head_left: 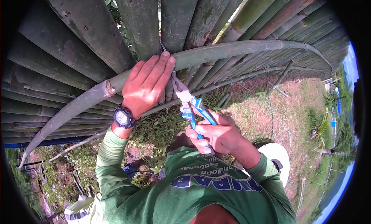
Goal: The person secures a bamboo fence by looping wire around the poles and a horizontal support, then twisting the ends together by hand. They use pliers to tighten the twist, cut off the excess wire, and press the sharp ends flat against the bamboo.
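My left hand [146, 83], with a dark wristwatch on its wrist, lies over the curved bamboo rail [228, 50]. Its fingers stretch out flat across the rail; the thumb is hidden. In my right hand [218, 133] are blue-handled pliers [184, 95], the fingers closed round the grips. The jaws point up toward the rail, right beside my left fingertips. A thin metal wire [174, 68] shows there at the rail, partly covered by my left hand. Behind the rail stand thick green bamboo poles [138, 25], side by side.
A lower bamboo rail [247, 74] runs behind the first. A thin bamboo prop [280, 78] leans against the poles at the right. Cut bamboo pieces [224, 100] lie on the grass below. A white round object [285, 173], partly hidden, is beside my right arm.
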The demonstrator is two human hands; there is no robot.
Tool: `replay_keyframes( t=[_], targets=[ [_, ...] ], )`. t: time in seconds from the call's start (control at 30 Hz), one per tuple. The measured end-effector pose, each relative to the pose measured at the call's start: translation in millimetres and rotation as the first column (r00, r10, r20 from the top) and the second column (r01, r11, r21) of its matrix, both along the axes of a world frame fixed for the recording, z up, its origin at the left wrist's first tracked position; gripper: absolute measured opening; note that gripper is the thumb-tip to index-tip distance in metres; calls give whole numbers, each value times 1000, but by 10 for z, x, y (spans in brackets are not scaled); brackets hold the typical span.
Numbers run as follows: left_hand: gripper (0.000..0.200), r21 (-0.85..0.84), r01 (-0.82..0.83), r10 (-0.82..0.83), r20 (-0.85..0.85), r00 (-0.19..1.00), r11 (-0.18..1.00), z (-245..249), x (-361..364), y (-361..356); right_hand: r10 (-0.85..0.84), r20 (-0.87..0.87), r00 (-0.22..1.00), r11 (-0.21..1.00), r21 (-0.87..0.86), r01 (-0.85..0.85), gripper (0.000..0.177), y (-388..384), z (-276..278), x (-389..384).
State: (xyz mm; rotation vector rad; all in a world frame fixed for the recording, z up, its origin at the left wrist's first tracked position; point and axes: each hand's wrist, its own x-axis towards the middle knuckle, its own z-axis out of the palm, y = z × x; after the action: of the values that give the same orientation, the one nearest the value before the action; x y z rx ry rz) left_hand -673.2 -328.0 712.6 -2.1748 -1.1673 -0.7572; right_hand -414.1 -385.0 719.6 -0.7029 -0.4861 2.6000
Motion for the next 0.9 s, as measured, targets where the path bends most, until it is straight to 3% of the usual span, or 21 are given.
replay_keyframes(
  t=[0.1, 0.37, 0.57, 0.77, 0.83, 0.87, 0.9],
  targets=[
    [49, 41, 11, -11, 5, 1000, 999, -15, -13, 6, -50, 76, 996, 998, -37, 53, 55, -73, 219, -2],
    [44, 82, 17, -20, 44, 999, 996, -56, -5, 18, -120, 178, 977, 990, 100, 103, 64, -129, 421, -75],
    [42, 70, 29, -35, 82, 996, 997, -8, 4, 31, -94, -89, 992, 995, -27, 91, 53, -74, 157, -28],
    [40, 35, 33, -37, 105, 994, 999, -14, 5, 34, -26, 127, 992, 973, 229, -4, 45, 63, 38, 18],
    [40, 28, 24, -27, 105, 994, 999, -3, 5, 23, -109, 330, 938, 868, 491, -72, 45, 94, 106, 49],
    [40, 25, 25, -28, 104, 994, 999, 4, 13, 19, -124, 431, 894, 773, 607, -185, 44, 115, 100, 99],
    [40, 23, 22, -25, 105, 994, 999, 8, 24, 8, -121, 432, 894, 774, 605, -188, 44, 112, 92, 103]
  ],
)
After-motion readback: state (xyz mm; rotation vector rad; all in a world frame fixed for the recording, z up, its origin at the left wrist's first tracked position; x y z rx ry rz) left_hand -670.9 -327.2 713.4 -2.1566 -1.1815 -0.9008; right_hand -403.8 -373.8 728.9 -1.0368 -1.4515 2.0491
